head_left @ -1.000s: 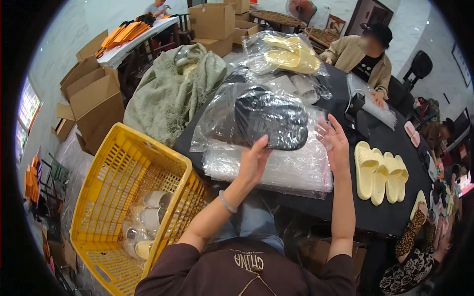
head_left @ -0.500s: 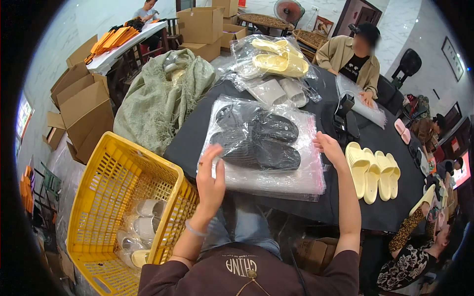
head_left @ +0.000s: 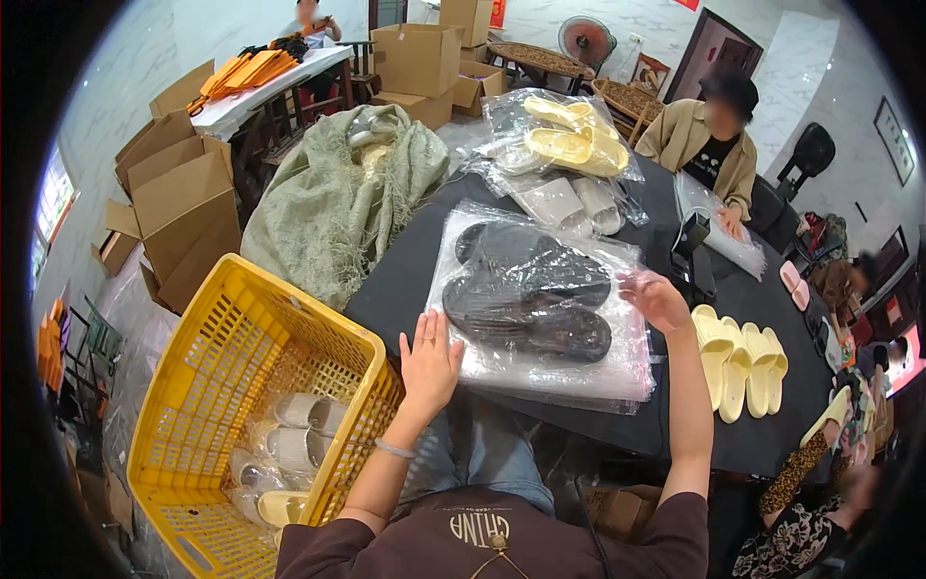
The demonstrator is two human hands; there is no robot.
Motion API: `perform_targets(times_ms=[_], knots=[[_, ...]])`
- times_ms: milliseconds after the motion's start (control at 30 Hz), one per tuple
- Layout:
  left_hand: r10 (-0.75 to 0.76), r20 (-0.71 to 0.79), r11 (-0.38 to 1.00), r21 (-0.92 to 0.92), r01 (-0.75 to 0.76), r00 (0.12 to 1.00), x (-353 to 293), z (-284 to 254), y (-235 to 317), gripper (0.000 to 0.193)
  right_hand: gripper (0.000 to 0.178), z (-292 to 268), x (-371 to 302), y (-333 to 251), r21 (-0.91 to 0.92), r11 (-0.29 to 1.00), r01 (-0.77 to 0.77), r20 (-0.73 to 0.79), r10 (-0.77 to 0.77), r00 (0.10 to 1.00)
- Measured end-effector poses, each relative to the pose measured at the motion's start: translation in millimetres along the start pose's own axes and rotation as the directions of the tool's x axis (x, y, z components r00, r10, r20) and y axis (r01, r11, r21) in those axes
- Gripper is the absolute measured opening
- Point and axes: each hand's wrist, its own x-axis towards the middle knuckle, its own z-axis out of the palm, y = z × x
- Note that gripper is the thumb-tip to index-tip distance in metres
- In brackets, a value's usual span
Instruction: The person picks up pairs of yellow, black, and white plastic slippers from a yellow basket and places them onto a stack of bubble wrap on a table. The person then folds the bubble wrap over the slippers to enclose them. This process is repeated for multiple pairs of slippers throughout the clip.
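Observation:
A pair of black slippers lies inside a clear plastic bag, on top of a stack of clear plastic bags on the dark-covered table. My left hand is open, its fingers stretched out along the left edge of the stack, close to the slippers' near end. At the right edge of the bag is my right hand, with its fingers bent but apart. Whether its fingertips touch the plastic is hard to tell. Two pairs of pale yellow slippers stand on the table to the right of that hand.
A yellow plastic crate with bagged slippers stands at my left. Behind it are a green woven sack and cardboard boxes. Bagged yellow slippers lie at the table's far side. A person sits across, handling plastic bags.
My left hand has come down from above the slippers to the left edge of the stack. My right hand stays by the right edge, its fingers more bent. The view has shifted slightly.

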Motion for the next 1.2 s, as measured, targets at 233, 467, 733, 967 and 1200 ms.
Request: perform_targets(times_ms=[233,467,733,967,1200], knots=[[0.011,-0.030,1.000,0.019,-0.011,0.999,-1,2,5,0.058,0.025,-9,39,38,-0.952,0.254,0.174,0.178,-0.004,0.984],[-0.002,-0.058,0.998,0.063,0.005,0.998,-5,7,0,0.057,0.057,79,95,47,-0.968,-0.111,0.226,0.192,0.255,0.948],[0.007,-0.051,0.998,0.070,-0.004,0.999,-1,7,3,0.056,0.052,-15,107,92,-0.870,-0.334,0.363,0.312,0.198,0.929],[0.009,-0.071,0.996,0.085,-0.003,0.997,-2,7,1,0.053,0.041,-55,27,23,-0.934,-0.355,-0.046,-0.105,0.149,0.983],[0.043,0.004,0.996,0.079,-0.043,0.999,5,0,1,0.058,0.020,-86,-67,-78,-0.793,-0.560,-0.239,-0.047,-0.335,0.941]])
